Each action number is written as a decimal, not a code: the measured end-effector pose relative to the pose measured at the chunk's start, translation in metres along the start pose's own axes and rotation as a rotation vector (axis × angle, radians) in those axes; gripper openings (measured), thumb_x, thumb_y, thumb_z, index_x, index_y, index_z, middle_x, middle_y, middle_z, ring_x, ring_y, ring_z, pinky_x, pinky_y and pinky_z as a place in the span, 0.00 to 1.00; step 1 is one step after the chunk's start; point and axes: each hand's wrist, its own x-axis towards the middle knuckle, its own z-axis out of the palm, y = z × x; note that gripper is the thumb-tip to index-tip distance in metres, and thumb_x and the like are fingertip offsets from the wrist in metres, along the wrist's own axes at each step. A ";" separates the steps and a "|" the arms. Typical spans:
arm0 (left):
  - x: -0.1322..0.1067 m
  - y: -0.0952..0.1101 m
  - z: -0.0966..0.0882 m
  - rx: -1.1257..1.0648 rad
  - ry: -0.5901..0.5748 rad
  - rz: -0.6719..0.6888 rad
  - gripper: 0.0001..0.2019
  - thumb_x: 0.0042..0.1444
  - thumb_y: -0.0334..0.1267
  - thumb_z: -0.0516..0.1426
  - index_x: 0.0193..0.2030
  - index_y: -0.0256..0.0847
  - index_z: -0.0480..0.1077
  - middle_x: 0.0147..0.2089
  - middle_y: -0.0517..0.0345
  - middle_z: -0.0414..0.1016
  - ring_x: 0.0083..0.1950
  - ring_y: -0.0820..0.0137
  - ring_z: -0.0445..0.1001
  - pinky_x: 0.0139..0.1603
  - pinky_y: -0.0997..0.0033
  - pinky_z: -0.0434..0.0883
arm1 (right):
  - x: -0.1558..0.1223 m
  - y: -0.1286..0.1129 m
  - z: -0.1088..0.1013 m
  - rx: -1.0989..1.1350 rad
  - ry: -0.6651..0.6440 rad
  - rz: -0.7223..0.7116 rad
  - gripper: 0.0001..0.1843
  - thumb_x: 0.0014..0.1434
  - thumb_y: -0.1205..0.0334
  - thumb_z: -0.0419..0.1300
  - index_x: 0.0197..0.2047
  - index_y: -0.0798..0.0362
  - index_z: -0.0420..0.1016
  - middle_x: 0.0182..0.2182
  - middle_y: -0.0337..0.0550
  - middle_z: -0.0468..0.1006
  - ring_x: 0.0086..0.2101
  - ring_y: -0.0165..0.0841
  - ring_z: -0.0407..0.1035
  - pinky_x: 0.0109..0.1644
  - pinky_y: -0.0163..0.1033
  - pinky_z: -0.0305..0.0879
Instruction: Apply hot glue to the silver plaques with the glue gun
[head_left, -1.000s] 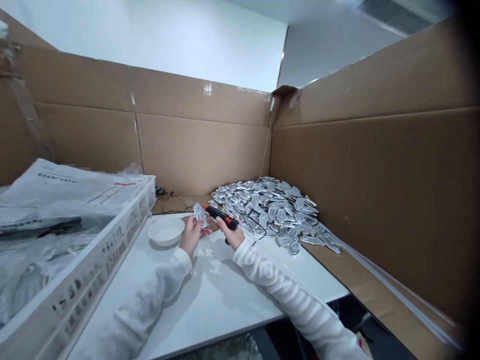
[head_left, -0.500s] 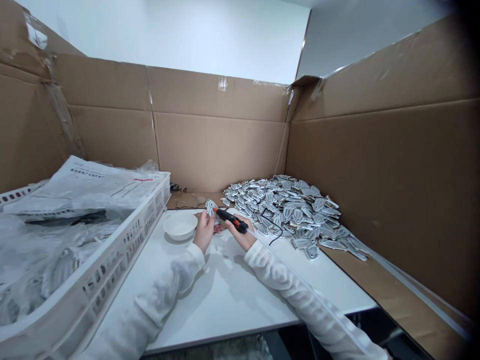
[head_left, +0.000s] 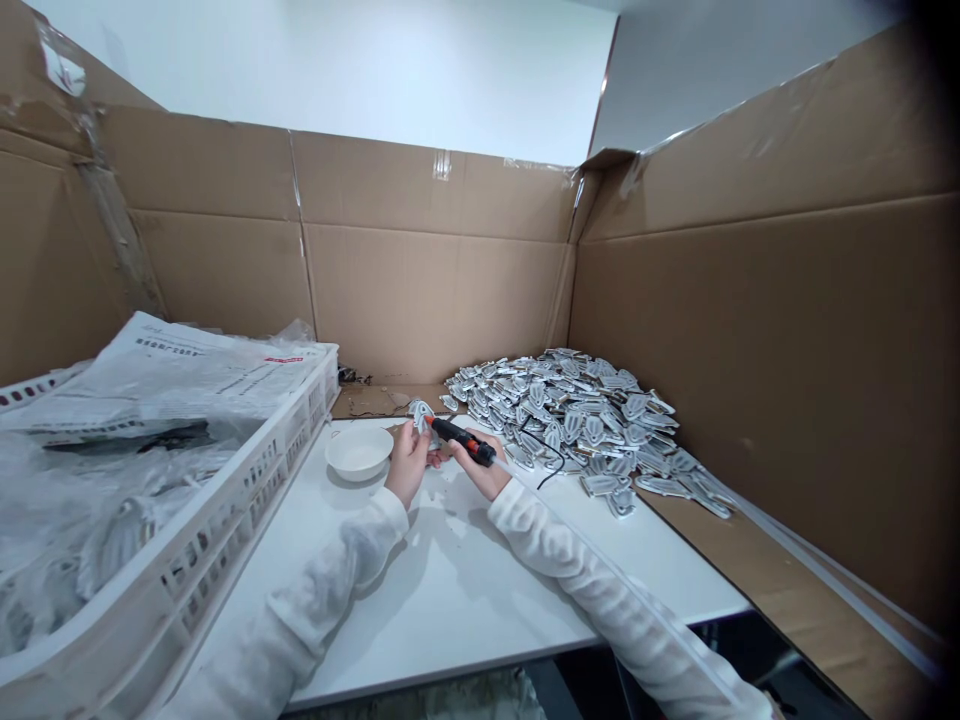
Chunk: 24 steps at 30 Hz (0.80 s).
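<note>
My left hand [head_left: 407, 463] is closed on a small silvery shield-shaped part [head_left: 421, 413], held up above the white table [head_left: 450, 590]. My right hand [head_left: 480, 474] grips a black and orange pen-like tool [head_left: 459, 438], its tip touching that part. A thin black cord runs from the tool toward the pile. A small white bowl [head_left: 359, 453] sits just left of my left hand. A big heap of the same silvery parts [head_left: 570, 410] lies to the right of my hands.
A white slotted plastic crate [head_left: 187, 540] full of clear plastic bags [head_left: 135, 400] stands on the left. Tall cardboard walls [head_left: 750, 330] close in the back and right side. The table's front edge runs near the bottom, with a dark gap at lower right.
The view shifted left and down over the second, so everything slid right in frame. My hands keep the same hold, the tool still at the part.
</note>
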 end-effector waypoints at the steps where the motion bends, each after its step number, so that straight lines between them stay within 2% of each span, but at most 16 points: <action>1: 0.000 0.000 0.000 0.002 0.000 0.001 0.12 0.52 0.41 0.52 0.39 0.40 0.55 0.30 0.59 0.65 0.23 0.76 0.68 0.21 0.78 0.64 | 0.000 0.000 0.000 -0.003 -0.001 0.003 0.13 0.52 0.54 0.50 0.22 0.52 0.62 0.18 0.37 0.61 0.21 0.29 0.56 0.27 0.34 0.52; 9: 0.001 -0.001 -0.002 0.010 -0.006 0.007 0.13 0.51 0.42 0.53 0.40 0.40 0.56 0.33 0.57 0.66 0.24 0.75 0.69 0.22 0.77 0.64 | 0.000 -0.002 -0.001 -0.009 0.002 0.027 0.15 0.53 0.51 0.49 0.21 0.52 0.62 0.17 0.37 0.60 0.21 0.29 0.55 0.26 0.34 0.52; 24: 0.001 -0.004 -0.002 -0.025 -0.011 0.018 0.17 0.48 0.45 0.55 0.41 0.39 0.56 0.30 0.60 0.66 0.23 0.75 0.69 0.21 0.78 0.65 | -0.001 0.000 0.000 -0.047 0.017 0.009 0.16 0.54 0.51 0.49 0.22 0.53 0.61 0.17 0.36 0.60 0.20 0.28 0.56 0.25 0.33 0.52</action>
